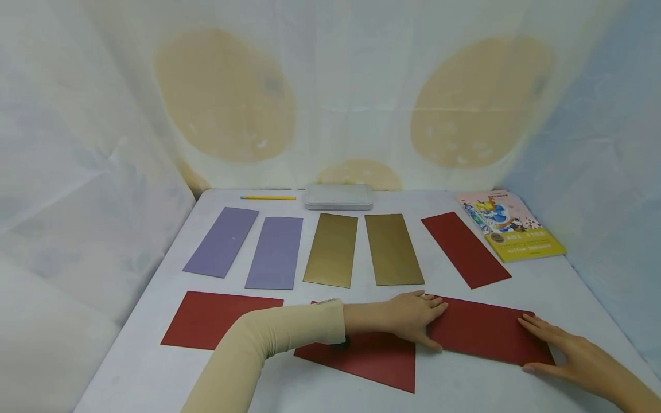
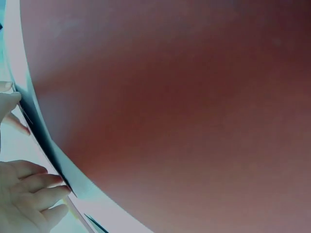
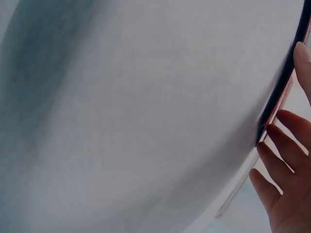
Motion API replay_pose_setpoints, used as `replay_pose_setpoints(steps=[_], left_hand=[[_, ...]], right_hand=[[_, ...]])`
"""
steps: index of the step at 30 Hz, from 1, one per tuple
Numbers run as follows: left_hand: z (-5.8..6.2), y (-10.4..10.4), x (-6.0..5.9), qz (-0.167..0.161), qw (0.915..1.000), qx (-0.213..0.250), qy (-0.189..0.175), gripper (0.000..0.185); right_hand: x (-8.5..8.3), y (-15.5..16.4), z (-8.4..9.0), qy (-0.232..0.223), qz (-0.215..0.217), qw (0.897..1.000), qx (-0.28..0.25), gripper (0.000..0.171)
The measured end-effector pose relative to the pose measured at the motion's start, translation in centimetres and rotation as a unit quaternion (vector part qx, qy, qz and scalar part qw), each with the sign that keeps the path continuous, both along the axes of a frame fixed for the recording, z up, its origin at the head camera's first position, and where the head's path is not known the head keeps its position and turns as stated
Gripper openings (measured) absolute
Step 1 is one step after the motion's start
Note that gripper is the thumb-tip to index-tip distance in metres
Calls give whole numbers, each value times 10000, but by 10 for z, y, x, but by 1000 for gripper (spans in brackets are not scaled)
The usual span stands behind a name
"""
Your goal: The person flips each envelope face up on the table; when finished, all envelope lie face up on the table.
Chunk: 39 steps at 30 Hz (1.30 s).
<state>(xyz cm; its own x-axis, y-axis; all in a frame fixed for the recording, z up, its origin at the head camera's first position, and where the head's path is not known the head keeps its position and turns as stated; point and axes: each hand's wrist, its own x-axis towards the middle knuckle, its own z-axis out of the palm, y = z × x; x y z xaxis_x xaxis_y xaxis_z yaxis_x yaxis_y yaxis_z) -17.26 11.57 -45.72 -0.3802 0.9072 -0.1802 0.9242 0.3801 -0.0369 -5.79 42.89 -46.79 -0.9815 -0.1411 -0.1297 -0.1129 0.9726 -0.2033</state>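
Observation:
A red rectangular panel (image 1: 482,330) lies at the front right between both hands. My left hand (image 1: 415,315) touches its left end, fingertips over the edge and thumb near the lower corner. At the right end, my right hand (image 1: 573,353) has fingertips at the upper corner and its thumb at the lower one. The right wrist view shows those fingers, fairly straight, against the panel's dark edge (image 3: 278,99). Under my left forearm is another red panel (image 1: 382,355), partly hidden by the arm; its surface fills most of the left wrist view.
Farther left lies a red panel (image 1: 222,315). Behind stand in a row two purple panels (image 1: 222,241) (image 1: 275,252), two gold panels (image 1: 331,249) (image 1: 394,249) and a red panel (image 1: 465,249). At the back are a pencil (image 1: 268,198), a grey case (image 1: 338,197) and a book (image 1: 511,223).

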Motion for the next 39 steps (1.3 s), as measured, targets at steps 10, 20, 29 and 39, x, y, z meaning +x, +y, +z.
replay_pose_setpoints(steps=[10, 20, 29, 39], left_hand=[[9, -3, -12, 443, 9894, 253, -1360, 77], [20, -8, -16, 720, 9533, 726, -2843, 61], [31, -11, -12, 947, 9094, 749, -3979, 45], [22, -17, -7, -510, 9464, 1602, -2759, 60]], right_hand=[[7, 6, 15, 190, -339, 9992, 15, 88], [7, 13, 40, 494, -446, 9978, -5, 76], [0, 14, 59, 132, -742, 9970, 172, 66], [1, 17, 65, -286, -965, 9946, 239, 69]])
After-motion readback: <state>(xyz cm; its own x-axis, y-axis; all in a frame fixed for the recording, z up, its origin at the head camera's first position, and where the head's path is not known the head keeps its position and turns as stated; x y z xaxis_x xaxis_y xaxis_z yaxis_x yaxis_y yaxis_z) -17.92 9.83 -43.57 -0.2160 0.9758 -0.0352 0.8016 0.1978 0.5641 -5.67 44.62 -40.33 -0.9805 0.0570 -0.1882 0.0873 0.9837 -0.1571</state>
